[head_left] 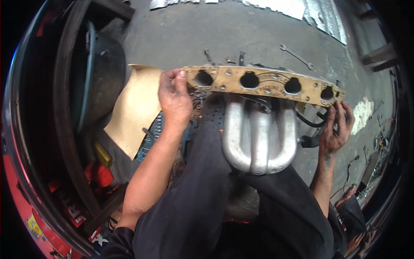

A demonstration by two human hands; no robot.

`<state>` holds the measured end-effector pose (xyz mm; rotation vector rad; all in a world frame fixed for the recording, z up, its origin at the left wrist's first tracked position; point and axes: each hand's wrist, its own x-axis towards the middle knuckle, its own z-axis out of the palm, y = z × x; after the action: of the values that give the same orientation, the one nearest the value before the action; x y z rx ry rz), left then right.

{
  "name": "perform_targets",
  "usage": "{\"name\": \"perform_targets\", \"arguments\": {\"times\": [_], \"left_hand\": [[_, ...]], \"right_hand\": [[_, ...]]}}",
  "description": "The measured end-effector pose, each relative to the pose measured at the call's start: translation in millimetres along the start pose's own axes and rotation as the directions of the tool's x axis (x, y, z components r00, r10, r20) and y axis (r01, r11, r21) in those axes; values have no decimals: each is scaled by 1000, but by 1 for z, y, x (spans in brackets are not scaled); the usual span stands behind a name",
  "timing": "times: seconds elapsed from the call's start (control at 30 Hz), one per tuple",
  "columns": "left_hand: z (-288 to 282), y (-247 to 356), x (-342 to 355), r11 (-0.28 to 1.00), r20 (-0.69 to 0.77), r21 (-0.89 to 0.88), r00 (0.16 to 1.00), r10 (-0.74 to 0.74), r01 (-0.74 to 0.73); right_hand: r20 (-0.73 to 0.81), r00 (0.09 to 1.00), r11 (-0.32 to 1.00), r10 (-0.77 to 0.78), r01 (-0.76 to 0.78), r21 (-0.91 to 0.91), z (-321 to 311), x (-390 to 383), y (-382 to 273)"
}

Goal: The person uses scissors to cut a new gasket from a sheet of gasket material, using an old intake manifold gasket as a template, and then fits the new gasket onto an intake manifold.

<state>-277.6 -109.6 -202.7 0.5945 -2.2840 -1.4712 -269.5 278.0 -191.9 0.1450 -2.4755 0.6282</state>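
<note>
A silver metal intake manifold with curved tubes rests against my thighs, its flange turned up. Over the flange lies a tan paper gasket, pierced by several large dark holes and smaller bolt holes. My left hand grips the gasket's left end, the thumb on top of the paper. At the right end, my right hand holds the gasket's corner with bent fingers. Its lower fingers are partly hidden. A black hose sticks out of the manifold beside my right hand.
A curled tan paper sheet partly covers a blue tool tray at left. Beyond the manifold lie a wrench and a bolt. Silver foil sheeting spans the far floor. Another person's hand shows at lower right.
</note>
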Motion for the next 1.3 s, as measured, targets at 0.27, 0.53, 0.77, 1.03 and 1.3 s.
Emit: {"name": "perform_targets", "arguments": {"times": [0.27,0.53,0.77,1.03,1.3], "left_hand": [[-7,-10,1,977,97,-156,986,-134,148],[-4,-1,-1,970,88,-180,985,-148,162],[-10,-15,2,989,109,-98,989,-99,110],[-6,-10,2,987,103,-107,989,-108,119],[-2,-2,1,986,95,-110,989,-117,128]], "right_hand": [[-14,999,998,-36,37,42,4,-1,-1],[11,1000,1000,-5,5,-27,-1,3,2],[113,993,998,-16,23,-58,-11,14,-7],[153,988,994,18,-2,-106,-12,13,-2],[76,997,1000,-8,6,18,-3,10,13]]}}
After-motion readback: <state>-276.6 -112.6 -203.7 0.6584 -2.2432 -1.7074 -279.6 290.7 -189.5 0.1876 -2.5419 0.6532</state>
